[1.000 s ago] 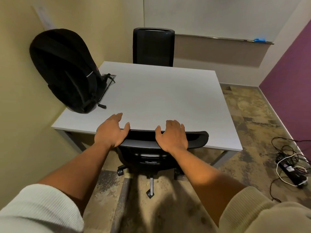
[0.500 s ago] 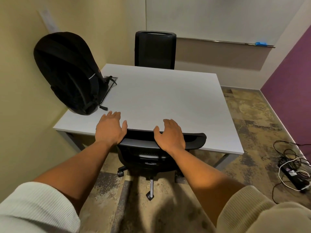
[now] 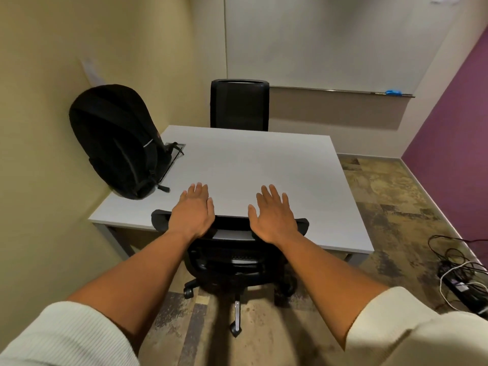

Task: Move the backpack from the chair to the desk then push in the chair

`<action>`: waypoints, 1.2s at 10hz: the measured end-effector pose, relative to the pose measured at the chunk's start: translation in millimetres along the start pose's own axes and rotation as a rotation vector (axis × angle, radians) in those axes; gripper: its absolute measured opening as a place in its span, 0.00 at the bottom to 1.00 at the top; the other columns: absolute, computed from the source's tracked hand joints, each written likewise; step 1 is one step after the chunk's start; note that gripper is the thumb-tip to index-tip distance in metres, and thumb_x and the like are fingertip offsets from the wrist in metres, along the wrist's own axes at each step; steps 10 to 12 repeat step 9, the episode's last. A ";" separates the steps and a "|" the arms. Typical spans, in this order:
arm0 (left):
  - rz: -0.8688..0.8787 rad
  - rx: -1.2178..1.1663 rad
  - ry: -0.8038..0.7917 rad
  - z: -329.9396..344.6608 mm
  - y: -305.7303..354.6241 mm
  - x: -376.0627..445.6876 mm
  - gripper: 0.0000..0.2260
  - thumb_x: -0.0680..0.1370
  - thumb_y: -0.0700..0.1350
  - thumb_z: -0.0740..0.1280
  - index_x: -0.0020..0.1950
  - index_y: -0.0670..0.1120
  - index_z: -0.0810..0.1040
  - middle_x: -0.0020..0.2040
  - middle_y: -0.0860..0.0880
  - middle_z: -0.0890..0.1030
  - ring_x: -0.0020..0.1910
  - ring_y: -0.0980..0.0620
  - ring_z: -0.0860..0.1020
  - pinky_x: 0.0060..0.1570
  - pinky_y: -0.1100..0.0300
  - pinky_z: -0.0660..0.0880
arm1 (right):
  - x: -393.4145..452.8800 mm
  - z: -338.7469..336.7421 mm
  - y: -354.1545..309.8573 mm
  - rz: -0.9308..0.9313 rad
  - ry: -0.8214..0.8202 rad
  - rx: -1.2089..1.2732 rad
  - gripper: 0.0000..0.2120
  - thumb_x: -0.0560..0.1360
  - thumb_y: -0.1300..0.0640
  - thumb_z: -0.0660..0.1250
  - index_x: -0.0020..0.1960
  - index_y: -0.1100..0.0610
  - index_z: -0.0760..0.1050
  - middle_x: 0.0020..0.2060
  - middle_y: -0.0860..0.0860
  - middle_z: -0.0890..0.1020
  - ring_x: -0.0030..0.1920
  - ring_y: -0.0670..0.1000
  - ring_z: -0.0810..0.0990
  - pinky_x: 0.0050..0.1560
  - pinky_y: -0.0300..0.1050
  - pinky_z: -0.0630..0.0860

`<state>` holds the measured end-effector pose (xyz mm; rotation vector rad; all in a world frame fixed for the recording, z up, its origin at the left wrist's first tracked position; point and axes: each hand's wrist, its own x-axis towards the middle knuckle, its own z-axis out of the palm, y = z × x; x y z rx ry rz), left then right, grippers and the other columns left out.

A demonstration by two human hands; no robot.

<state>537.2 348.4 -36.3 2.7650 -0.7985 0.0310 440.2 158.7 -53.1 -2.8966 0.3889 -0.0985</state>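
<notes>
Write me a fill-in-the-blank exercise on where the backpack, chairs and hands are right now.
1. The black backpack stands on the desk, leaning against the ____ wall.
2. Both hands, left hand and right hand, lie flat with fingers ____.
3. The near chair has its backrest against the desk's ____ edge.
4. A second chair stands at the desk's ____ side.

Missing words: yellow; spread; near; far

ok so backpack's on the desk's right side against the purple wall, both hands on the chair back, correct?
Not quite. The head view shows the backpack on the desk's left side, leaning on the yellow wall. The left hand and right hand do rest on the chair back.
</notes>
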 end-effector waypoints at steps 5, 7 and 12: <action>0.023 0.001 -0.020 -26.0 2.4 -5.0 0.25 0.85 0.48 0.46 0.80 0.39 0.53 0.81 0.39 0.54 0.80 0.43 0.51 0.78 0.50 0.49 | -5.2 -23.1 -22.2 0.011 0.010 0.057 0.27 0.85 0.50 0.43 0.80 0.62 0.51 0.81 0.57 0.48 0.81 0.54 0.43 0.78 0.52 0.39; 0.043 -0.044 -0.043 -35.5 -6.7 2.6 0.24 0.85 0.47 0.47 0.80 0.38 0.53 0.81 0.40 0.54 0.80 0.44 0.51 0.78 0.51 0.49 | 2.4 -28.6 -27.2 0.020 0.019 0.075 0.27 0.85 0.51 0.43 0.80 0.62 0.50 0.81 0.57 0.47 0.81 0.54 0.43 0.78 0.51 0.39; 0.072 -0.038 0.041 -56.3 -14.4 23.3 0.25 0.85 0.47 0.47 0.80 0.39 0.53 0.81 0.40 0.53 0.80 0.44 0.50 0.78 0.51 0.49 | 19.8 -46.7 -31.7 0.011 0.085 0.078 0.27 0.85 0.50 0.43 0.81 0.60 0.50 0.81 0.55 0.46 0.80 0.53 0.42 0.79 0.51 0.39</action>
